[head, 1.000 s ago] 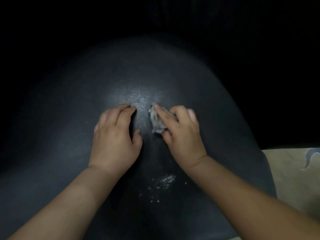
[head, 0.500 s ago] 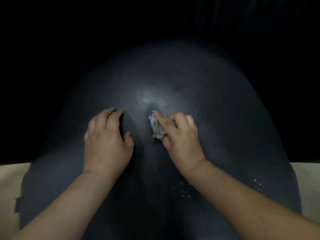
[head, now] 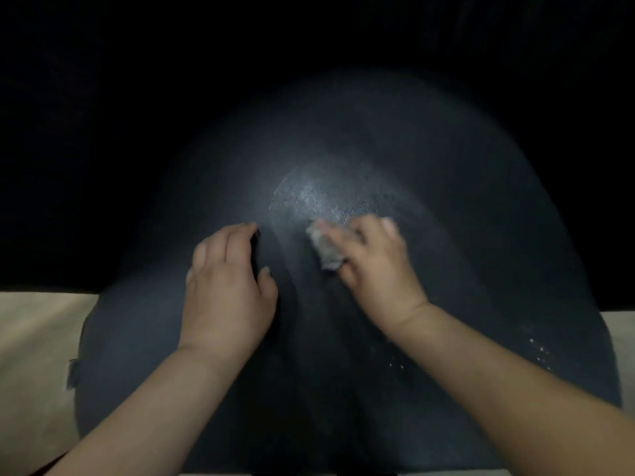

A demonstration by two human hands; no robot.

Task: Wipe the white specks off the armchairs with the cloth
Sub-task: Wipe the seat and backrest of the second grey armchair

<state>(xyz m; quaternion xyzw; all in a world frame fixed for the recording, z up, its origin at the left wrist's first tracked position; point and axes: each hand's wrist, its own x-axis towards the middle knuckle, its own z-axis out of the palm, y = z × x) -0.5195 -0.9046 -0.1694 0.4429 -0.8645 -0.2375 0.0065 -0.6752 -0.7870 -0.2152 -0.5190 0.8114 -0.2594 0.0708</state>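
Left hand flat, bracing the armchair; right hand pinches the cloth. I'd press firmer through those specks.

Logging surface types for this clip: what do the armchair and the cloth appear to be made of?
The armchair looks like dark leather or vinyl, semi-matte: fine pebbled grain and a soft sheen near the right hand. The cloth looks like a thin grey woven rag, crumpled and matte; blur leaves its weave unclear.

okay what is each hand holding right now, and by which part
The right hand grips a small wadded grey cloth, fingers over its top, pressing it on the armchair. The left hand holds nothing.
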